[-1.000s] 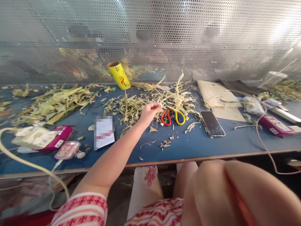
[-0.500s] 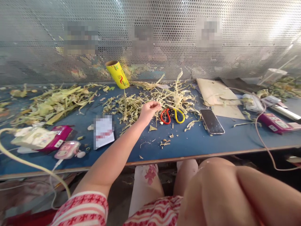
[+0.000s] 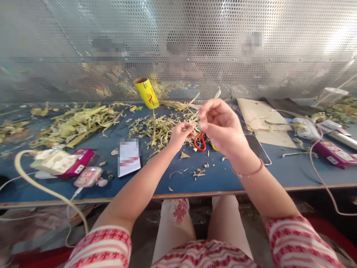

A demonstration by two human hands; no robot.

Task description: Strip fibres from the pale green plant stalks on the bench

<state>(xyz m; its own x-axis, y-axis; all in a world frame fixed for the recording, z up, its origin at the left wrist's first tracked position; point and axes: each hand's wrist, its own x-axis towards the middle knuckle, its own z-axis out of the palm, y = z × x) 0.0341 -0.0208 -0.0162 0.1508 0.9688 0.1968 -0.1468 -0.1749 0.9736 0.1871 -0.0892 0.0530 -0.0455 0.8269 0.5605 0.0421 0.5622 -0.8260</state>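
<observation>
My left hand (image 3: pixel 180 134) reaches over the blue table (image 3: pixel 228 175) and pinches a pale dried leaf strip from the pile of strips (image 3: pixel 161 126). My right hand (image 3: pixel 220 124) is raised in front of it, fingers curled in a pinch on the same strip near its upper end. Red and yellow scissors (image 3: pixel 201 141) lie on the table just behind and below my right hand, partly hidden by it. A dark phone (image 3: pixel 258 149) lies to the right of them, its near end covered by my wrist.
A yellow roll (image 3: pixel 146 93) leans at the perforated metal screen (image 3: pixel 178 48). A heap of green leaf strips (image 3: pixel 75 123) lies at the left. Pink boxes (image 3: pixel 75 165), a white card (image 3: pixel 128 157), cables (image 3: pixel 41 186) and cardboard (image 3: pixel 262 123) sit around.
My right hand, earlier close to the camera at the lower right, has risen over the table and pinched the strip by my left hand. The view shifted slightly down.
</observation>
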